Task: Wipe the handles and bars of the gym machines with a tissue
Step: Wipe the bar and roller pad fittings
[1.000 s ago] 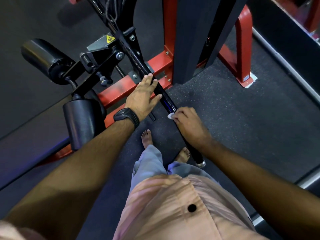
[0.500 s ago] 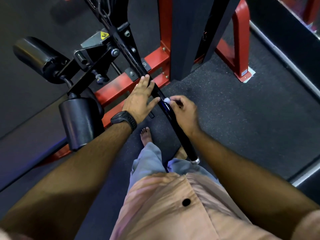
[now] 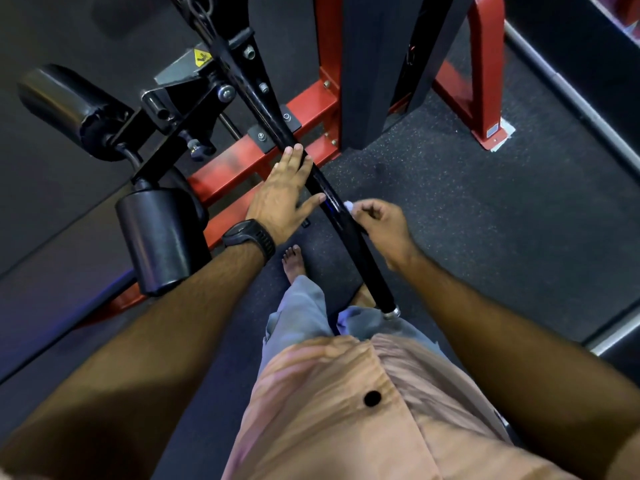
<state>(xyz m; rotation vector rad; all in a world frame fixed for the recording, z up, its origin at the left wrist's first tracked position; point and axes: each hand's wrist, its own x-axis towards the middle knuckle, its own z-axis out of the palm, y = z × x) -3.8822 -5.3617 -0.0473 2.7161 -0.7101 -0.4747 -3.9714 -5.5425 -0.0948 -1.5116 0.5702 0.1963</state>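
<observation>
Black rubber floor [image 3: 485, 209], flecked with pale specks, covers a dim gym room seen from above, looking down past a person's chest and arms. A long glossy black bar [image 3: 367, 266] runs diagonally from the top of the view down toward the person, ending in a silver cap [image 3: 393, 311] near their waist.

The left hand [image 3: 282, 195] lies flat against the left side of the bar, fingers straight and together, thumb spread so its tip touches the bar; it grips nothing. A dark watch [image 3: 249, 239] sits on that wrist.

The right hand [image 3: 382, 223] is just across the bar from the left thumb, fingers curled, pinching a small white tissue [image 3: 349, 205] between thumb and fingertips. The tissue sits at the bar's right edge, ahead of the right knuckles; whether it touches the bar I cannot tell.

Beyond the left fingertips, a red steel frame [image 3: 304, 109] is bolted low across the floor, with a wide black column [image 3: 370, 64] rising behind it. To the left of the left wrist stands a black padded roller [image 3: 159, 237], and a second roller [image 3: 65, 102] lies farther out. A yellow warning sticker [image 3: 202, 57] shows on a grey bracket well beyond the left hand.

Below the hands, one bare foot [image 3: 293, 263] stands on the floor, with grey trousers [image 3: 301, 313] and a peach shirt [image 3: 346, 410] nearest the camera.
</observation>
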